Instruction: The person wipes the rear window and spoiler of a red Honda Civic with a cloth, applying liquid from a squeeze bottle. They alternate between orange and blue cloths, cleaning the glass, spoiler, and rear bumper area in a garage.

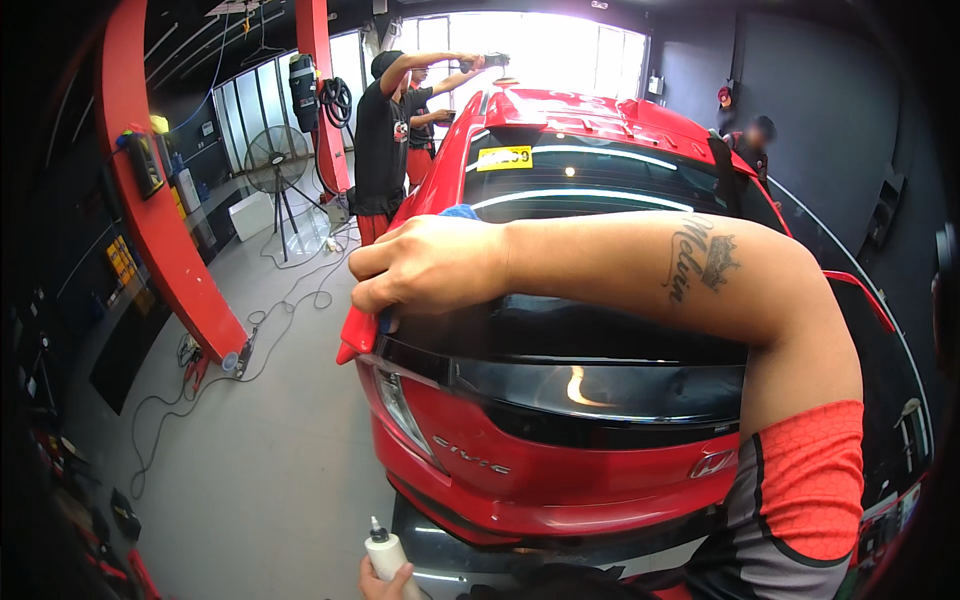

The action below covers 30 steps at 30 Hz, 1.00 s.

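My right arm reaches across the back of a red car [590, 500], bent at the elbow. At the left end of the car's red spoiler [358, 335], my right hand [430, 262] is closed over a blue cloth [460, 212]. Only small bits of that blue cloth show above and below the fingers; it seems pressed to the spoiler. Low in the picture, my left hand [385, 585] grips a white squeeze bottle [387, 553] with a black cap and pointed nozzle, held upright. The bottle is apart from the car, left of the rear bumper.
Two people [385, 140] stand along the car's left side, one holding a power tool [490, 62] over the roof. Another person [755, 145] is at the far right. A red pillar [165, 200], a stand fan [277, 160] and loose cables [290, 300] are at left.
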Each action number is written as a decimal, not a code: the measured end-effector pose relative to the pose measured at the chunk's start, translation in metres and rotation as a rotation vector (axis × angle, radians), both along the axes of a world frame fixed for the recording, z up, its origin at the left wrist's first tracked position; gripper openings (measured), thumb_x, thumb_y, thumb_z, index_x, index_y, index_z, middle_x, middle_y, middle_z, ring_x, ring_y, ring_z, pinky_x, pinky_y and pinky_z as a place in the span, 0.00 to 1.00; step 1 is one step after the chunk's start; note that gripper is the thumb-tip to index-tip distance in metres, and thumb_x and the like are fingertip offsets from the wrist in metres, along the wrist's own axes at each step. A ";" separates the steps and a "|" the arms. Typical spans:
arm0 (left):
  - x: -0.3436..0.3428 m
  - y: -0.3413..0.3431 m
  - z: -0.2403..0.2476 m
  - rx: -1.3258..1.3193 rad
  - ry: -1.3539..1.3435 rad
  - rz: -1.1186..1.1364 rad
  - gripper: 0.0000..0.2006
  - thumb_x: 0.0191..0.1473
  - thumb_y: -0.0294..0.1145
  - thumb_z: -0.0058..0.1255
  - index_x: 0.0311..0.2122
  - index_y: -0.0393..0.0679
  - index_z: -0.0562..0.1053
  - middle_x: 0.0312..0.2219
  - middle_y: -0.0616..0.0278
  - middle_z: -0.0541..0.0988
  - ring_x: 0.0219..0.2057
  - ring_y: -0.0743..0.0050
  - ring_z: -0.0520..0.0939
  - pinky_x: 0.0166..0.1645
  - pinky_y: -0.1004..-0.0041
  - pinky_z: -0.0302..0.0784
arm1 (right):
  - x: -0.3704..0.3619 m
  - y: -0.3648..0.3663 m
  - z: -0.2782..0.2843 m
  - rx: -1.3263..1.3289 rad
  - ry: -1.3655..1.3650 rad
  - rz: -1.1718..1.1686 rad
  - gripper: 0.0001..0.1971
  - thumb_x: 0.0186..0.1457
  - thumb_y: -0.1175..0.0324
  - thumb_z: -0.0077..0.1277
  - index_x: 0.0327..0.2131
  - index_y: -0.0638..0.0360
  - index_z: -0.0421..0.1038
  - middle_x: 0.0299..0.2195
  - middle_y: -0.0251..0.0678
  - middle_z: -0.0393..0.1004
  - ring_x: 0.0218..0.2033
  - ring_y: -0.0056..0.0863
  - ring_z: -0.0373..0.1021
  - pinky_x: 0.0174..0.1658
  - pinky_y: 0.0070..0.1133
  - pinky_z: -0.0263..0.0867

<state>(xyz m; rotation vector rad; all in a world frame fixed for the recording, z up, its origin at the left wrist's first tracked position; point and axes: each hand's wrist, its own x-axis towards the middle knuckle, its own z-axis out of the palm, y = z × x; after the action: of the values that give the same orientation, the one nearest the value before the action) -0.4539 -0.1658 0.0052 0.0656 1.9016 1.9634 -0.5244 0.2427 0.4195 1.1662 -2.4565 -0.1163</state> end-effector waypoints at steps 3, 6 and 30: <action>-0.014 0.003 -0.020 0.046 -0.014 -0.015 0.32 0.47 0.22 0.69 0.58 0.36 0.70 0.46 0.58 0.80 0.44 0.69 0.80 0.50 0.69 0.76 | -0.016 0.025 -0.005 -0.035 -0.021 -0.049 0.12 0.48 0.73 0.59 0.38 0.57 0.71 0.35 0.39 0.68 0.38 0.44 0.75 0.38 0.36 0.72; -0.029 0.012 0.003 -0.025 -0.063 -0.086 0.32 0.47 0.23 0.70 0.58 0.36 0.70 0.45 0.57 0.80 0.43 0.69 0.81 0.49 0.69 0.77 | -0.019 0.032 -0.005 0.002 -0.001 -0.112 0.12 0.51 0.69 0.61 0.39 0.57 0.71 0.35 0.39 0.69 0.37 0.46 0.76 0.38 0.36 0.74; -0.135 -0.009 -0.042 0.028 -0.083 -0.145 0.29 0.47 0.23 0.70 0.56 0.38 0.71 0.45 0.59 0.82 0.44 0.69 0.82 0.50 0.69 0.78 | -0.003 0.018 0.016 0.115 -0.197 -0.256 0.12 0.48 0.72 0.58 0.38 0.55 0.74 0.41 0.38 0.74 0.43 0.39 0.75 0.43 0.31 0.74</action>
<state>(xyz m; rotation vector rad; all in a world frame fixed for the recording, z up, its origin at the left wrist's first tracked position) -0.5889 -0.1752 -0.0364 0.1251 1.7657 1.8673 -0.5279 0.2612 0.4360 0.9414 -2.7990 -0.2293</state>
